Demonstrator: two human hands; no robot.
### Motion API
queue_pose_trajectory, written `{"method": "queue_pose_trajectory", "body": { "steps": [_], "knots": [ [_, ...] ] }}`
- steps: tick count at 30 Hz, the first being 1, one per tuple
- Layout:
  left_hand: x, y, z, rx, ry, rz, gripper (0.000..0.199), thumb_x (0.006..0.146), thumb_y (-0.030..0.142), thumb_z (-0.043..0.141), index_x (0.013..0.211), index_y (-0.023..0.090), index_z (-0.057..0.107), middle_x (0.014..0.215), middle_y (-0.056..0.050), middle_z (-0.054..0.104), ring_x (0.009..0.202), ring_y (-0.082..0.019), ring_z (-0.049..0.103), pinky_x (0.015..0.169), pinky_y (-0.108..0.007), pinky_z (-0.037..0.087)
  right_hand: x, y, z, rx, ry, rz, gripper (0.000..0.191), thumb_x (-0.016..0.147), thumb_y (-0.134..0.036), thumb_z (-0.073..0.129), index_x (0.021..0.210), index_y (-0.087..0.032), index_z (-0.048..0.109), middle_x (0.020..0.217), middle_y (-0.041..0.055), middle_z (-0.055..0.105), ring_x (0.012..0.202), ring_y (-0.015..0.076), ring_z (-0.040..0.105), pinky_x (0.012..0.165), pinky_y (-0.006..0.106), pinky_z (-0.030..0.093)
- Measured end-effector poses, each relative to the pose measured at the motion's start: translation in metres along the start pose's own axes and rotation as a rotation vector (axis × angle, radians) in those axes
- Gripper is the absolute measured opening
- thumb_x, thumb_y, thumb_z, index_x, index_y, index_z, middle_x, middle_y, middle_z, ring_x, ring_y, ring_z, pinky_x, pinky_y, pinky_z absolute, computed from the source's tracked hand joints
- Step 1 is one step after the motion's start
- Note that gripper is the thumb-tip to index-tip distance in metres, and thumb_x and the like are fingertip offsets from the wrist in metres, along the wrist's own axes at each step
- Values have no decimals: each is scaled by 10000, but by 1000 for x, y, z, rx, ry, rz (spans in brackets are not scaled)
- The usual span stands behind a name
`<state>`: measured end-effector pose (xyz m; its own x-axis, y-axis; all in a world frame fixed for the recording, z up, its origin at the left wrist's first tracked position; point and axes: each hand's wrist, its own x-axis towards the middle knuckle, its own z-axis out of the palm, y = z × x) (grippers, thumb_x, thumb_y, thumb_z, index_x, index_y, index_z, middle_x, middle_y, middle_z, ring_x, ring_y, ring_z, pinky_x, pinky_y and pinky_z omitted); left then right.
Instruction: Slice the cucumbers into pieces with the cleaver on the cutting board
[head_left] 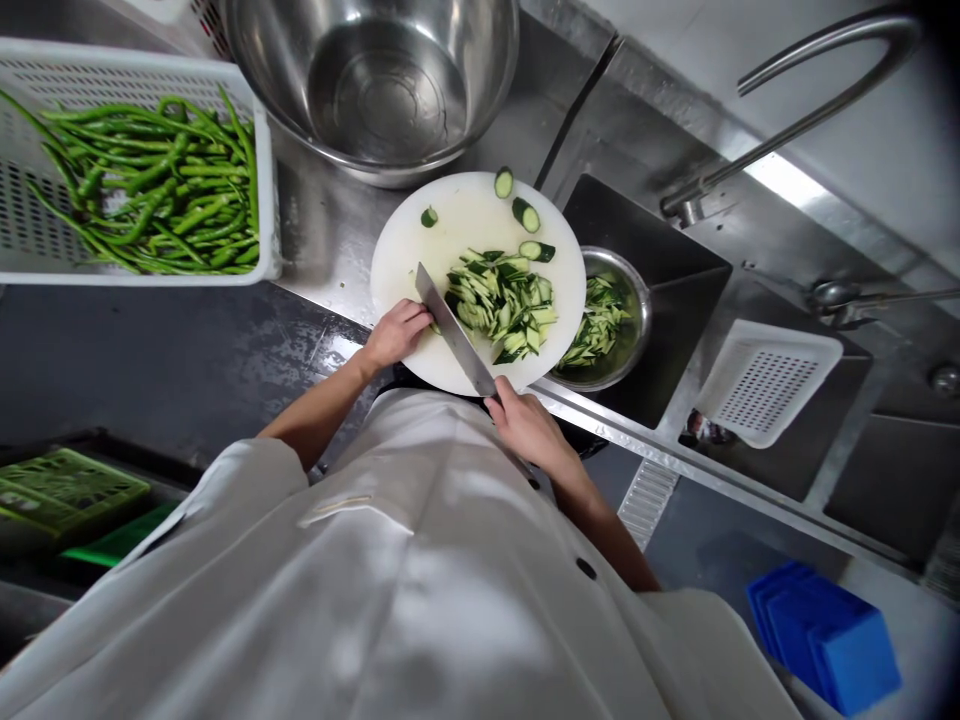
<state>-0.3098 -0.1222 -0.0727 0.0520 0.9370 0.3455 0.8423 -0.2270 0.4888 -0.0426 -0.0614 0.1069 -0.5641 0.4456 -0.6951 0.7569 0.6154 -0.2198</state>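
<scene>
My right hand (523, 425) is closed round the handle of a kitchen knife (455, 333), whose broad blade slants across a round white cutting board (397, 232). Left of the blade, the fingers of my left hand (398, 331) are curled down on a piece of cucumber, mostly hidden beneath them. Sliced cucumber (506, 303) lies heaped on the board just right of the knife. Several cucumber end pieces lie apart towards the board's far side, among them one stub (526, 215) at the right and a small one (428, 216) at the left.
A metal bowl (643, 318) with more cucumber slices sits right of the board at the sink. Beyond the board stands a large steel basin (480, 60). A white basket (266, 200) of green chillies is at left. A faucet (787, 140) arches over the sinks; a white basket (772, 385) rests there.
</scene>
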Motion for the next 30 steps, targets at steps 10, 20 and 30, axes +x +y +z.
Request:
{"method": "queue_pose_trajectory", "body": {
  "steps": [10,20,30],
  "knots": [
    [0,1,0,-80,-40,-85,316,1044,236,389,1069,219,704,1029,-120,679,980,-253,601,891,-439,555,2,3,2,53,15,2,389,1111,-376,350,1419,-180,486,1037,142,755,957,306,697,743,303,415],
    [22,-25,-31,-68,146,-270,157,994,241,497,963,206,646,962,-87,668,932,-223,626,842,-391,548,-14,24,17,170,165,-5,409,1101,-397,354,1386,-177,546,972,121,744,940,304,693,784,316,438],
    [263,-92,-2,34,-88,-203,484,832,325,773,1273,213,610,1350,-137,563,1309,-321,513,1160,-548,427,-20,31,32,159,13,-224,264,1098,-348,427,1246,-224,608,1032,70,766,898,201,682,747,259,355]
  ]
}}
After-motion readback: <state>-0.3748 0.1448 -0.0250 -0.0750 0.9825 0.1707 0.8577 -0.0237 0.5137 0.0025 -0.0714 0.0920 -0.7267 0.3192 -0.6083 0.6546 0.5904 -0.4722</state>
